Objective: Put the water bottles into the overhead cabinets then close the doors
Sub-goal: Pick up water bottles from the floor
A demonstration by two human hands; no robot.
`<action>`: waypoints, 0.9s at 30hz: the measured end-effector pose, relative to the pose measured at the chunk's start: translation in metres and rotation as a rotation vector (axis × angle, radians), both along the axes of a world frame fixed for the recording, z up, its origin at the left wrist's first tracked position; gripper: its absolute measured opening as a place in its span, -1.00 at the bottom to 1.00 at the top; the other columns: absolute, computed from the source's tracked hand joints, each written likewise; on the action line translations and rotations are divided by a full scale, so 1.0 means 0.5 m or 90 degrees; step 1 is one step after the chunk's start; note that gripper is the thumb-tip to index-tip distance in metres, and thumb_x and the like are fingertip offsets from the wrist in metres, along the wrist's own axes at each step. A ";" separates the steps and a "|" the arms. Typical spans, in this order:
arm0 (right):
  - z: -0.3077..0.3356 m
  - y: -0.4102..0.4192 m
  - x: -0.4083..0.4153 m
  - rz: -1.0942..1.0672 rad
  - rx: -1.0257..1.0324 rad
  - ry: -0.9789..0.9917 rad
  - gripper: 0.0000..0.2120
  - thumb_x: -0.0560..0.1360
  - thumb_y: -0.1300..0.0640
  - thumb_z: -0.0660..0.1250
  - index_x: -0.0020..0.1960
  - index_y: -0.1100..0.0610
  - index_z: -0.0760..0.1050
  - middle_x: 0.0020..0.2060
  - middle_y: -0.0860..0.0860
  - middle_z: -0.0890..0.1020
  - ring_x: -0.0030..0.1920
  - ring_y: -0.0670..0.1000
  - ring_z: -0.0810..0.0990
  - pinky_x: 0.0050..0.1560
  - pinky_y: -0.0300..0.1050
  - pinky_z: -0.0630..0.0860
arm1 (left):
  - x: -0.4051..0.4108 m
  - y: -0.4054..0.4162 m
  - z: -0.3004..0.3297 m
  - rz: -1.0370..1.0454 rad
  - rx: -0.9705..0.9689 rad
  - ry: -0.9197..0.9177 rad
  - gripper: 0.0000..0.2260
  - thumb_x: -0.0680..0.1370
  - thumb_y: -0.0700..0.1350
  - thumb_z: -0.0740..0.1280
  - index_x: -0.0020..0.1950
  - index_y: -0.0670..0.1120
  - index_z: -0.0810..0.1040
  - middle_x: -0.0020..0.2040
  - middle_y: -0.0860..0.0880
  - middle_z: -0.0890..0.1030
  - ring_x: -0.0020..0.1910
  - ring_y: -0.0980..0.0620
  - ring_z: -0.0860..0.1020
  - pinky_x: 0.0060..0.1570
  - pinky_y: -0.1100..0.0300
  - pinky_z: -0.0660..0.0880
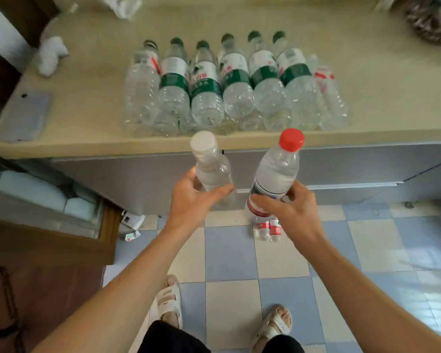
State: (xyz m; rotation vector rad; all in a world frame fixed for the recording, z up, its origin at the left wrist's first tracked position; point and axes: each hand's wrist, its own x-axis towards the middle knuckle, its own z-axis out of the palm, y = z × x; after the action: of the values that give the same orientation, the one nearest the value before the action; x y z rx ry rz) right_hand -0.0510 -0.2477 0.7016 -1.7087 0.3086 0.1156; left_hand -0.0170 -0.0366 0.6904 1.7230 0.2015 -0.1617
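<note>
I have one bottle in each hand, both held upright in front of me, out past the front edge of the desk (pixel 61 146) and above the tiled floor. My left hand (pixel 194 200) has its fingers curled round the body of the white-capped bottle (pixel 210 165), thumb across the front. My right hand (pixel 290 210) wraps the lower half of the red-capped bottle (pixel 278 171), fingers on its label. Both bottles look full of water.

The cabinets are nowhere in view, since I am looking down, so I cannot tell whether their doors are open or whether anything is already up there. Judging by what lies below me, the job is early or at most midway: a row of green-capped bottles (pixel 229 80) lies on the desk, side by side and touching, caps pointing away from me, with more clear bottles tucked beneath or in front of them, and another with a red label (pixel 329 90) lies at the right end. A small pack of red-labelled bottles (pixel 269 229) sits on the floor by the desk's base.

So, as I see it, this pair must go up next, then the whole row needs fetching, and the doors get shut last.
</note>
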 end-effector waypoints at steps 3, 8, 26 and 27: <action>0.088 0.063 0.021 -0.003 0.004 -0.058 -0.59 0.29 0.13 0.62 0.10 0.01 0.62 -0.08 -0.11 0.74 -0.05 -0.12 0.71 -0.12 -0.32 0.60 | 0.031 0.058 0.108 0.003 -0.013 -0.071 -0.62 0.30 -0.04 0.66 0.02 0.09 0.61 -0.08 0.18 0.72 -0.09 0.23 0.68 -0.14 0.38 0.53; 0.246 0.207 0.098 -0.019 0.009 -0.155 -0.53 0.28 0.10 0.64 0.14 -0.03 0.60 -0.06 -0.15 0.74 -0.02 -0.15 0.71 -0.11 -0.33 0.61 | 0.106 0.194 0.276 0.020 -0.021 -0.193 -0.70 0.32 0.04 0.65 -0.02 0.15 0.66 -0.09 0.21 0.72 -0.09 0.25 0.68 -0.18 0.43 0.53; 0.865 0.580 0.369 0.024 0.076 -0.443 -0.60 0.28 0.12 0.63 0.09 0.04 0.63 -0.07 -0.07 0.76 -0.05 -0.11 0.73 -0.16 -0.32 0.58 | 0.357 0.566 0.900 0.063 0.032 -0.526 -0.73 0.31 0.22 0.58 -0.05 0.35 0.62 -0.06 0.39 0.65 -0.07 0.42 0.59 -0.22 0.44 0.48; 0.898 0.585 0.385 0.023 0.076 -0.459 -0.61 0.29 0.14 0.63 0.08 0.05 0.64 -0.08 -0.06 0.76 -0.05 -0.11 0.73 -0.15 -0.31 0.58 | 0.369 0.574 0.929 0.068 0.032 -0.540 -0.72 0.31 0.22 0.57 -0.03 0.30 0.62 -0.05 0.39 0.65 -0.07 0.41 0.59 -0.17 0.38 0.47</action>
State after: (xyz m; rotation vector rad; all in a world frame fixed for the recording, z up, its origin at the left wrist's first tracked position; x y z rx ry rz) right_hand 0.1415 0.0448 1.1507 -1.5268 -0.2607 -0.4417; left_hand 0.1674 0.2502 1.1549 1.6834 -0.3319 0.6523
